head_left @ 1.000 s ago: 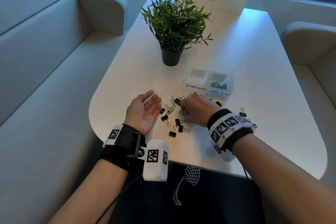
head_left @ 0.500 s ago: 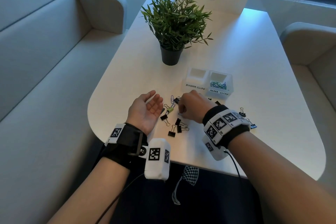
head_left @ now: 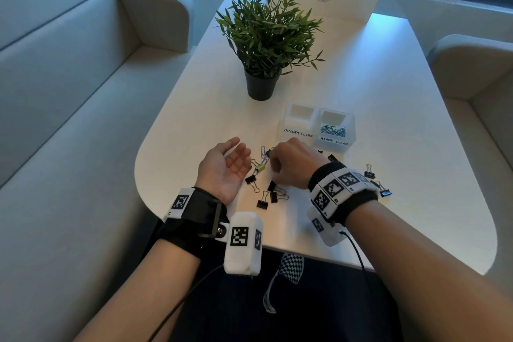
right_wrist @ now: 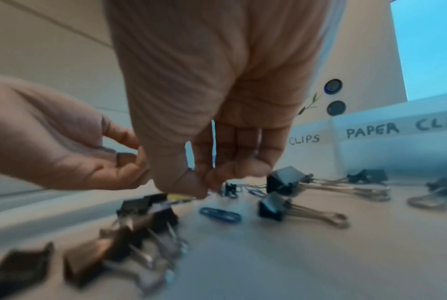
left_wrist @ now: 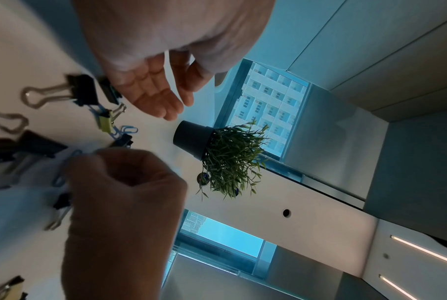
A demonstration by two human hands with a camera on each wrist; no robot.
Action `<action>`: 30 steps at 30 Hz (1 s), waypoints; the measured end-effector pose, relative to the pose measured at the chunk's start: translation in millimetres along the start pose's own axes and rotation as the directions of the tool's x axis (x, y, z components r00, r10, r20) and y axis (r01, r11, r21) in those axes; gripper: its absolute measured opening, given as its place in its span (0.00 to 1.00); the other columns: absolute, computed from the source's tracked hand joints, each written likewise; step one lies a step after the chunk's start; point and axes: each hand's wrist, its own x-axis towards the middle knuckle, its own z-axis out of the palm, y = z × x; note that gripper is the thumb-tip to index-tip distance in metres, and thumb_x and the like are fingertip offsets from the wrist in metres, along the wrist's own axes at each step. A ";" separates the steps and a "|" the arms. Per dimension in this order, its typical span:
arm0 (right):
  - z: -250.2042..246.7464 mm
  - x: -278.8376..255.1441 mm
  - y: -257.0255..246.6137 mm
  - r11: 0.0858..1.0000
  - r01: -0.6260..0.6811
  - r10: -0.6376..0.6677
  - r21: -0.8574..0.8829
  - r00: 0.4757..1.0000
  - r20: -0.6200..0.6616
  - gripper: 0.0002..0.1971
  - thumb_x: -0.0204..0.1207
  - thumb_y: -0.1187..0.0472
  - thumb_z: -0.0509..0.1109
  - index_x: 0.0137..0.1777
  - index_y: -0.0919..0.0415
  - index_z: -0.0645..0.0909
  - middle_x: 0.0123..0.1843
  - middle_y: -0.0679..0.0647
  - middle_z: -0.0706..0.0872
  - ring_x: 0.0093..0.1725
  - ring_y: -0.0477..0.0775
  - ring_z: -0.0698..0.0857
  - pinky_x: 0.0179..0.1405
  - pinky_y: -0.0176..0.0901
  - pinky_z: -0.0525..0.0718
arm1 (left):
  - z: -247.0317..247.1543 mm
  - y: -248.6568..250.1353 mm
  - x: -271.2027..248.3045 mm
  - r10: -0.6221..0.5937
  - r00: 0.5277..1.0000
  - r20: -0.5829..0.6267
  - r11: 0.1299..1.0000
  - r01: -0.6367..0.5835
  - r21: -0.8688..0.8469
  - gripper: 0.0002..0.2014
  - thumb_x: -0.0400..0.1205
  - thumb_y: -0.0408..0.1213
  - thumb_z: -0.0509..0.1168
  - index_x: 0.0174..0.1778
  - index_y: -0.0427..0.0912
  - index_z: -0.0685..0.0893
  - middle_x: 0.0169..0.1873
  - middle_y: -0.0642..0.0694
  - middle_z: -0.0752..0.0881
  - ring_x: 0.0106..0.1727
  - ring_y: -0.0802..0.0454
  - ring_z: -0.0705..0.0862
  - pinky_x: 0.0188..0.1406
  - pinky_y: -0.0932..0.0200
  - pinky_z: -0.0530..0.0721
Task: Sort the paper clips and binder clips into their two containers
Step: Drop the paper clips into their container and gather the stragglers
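Head view: plant (head_left: 268, 36) behind boxes; left grip (head_left: 226, 168) open, right grip (head_left: 294, 165) curled, contents unclear.

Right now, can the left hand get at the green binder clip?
Probably yes: the left hand lies palm-up and holds nothing, the green binder clip sits just past its fingertips, nothing between; the right hand works beside it.

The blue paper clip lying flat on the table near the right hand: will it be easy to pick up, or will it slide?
The blue paper clip is thin wire lying flat on the smooth white table, so it probably slides before it lifts. It looks very light and unlikely to roll.
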 end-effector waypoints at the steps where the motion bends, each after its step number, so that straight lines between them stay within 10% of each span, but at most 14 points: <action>1: -0.9 1.3 -1.0 0.999 0.037 -0.036 0.027 0.999 -0.034 0.02 0.70 0.64 0.72 0.40 0.57 0.82 0.35 0.47 0.79 0.36 0.50 0.81 0.34 0.37 0.79 | 0.0 0.7 -0.1 0.004 1.000 0.002 1.000 -0.004 0.002 0.08 0.84 0.35 0.59 0.48 0.39 0.82 0.39 0.42 0.83 0.42 0.49 0.83 0.40 0.60 0.83; 5: 0.6 8.0 -12.8 0.991 0.122 -0.121 0.057 0.992 -0.021 0.14 0.74 0.60 0.71 0.60 0.54 0.84 0.47 0.49 0.83 0.43 0.47 0.81 0.42 0.37 0.80 | -1.6 3.6 1.1 0.015 1.000 -0.006 1.000 -0.014 0.010 0.08 0.84 0.35 0.59 0.49 0.39 0.82 0.40 0.42 0.84 0.43 0.49 0.84 0.41 0.60 0.83; 30: 11.3 3.4 -10.2 0.996 0.081 -0.083 -0.037 0.995 -0.058 0.11 0.80 0.67 0.64 0.51 0.60 0.88 0.50 0.52 0.85 0.49 0.51 0.86 0.52 0.42 0.86 | -6.5 10.8 -1.2 0.046 0.999 -0.018 0.999 -0.046 -0.021 0.08 0.84 0.34 0.58 0.47 0.39 0.82 0.39 0.43 0.83 0.41 0.49 0.83 0.40 0.60 0.82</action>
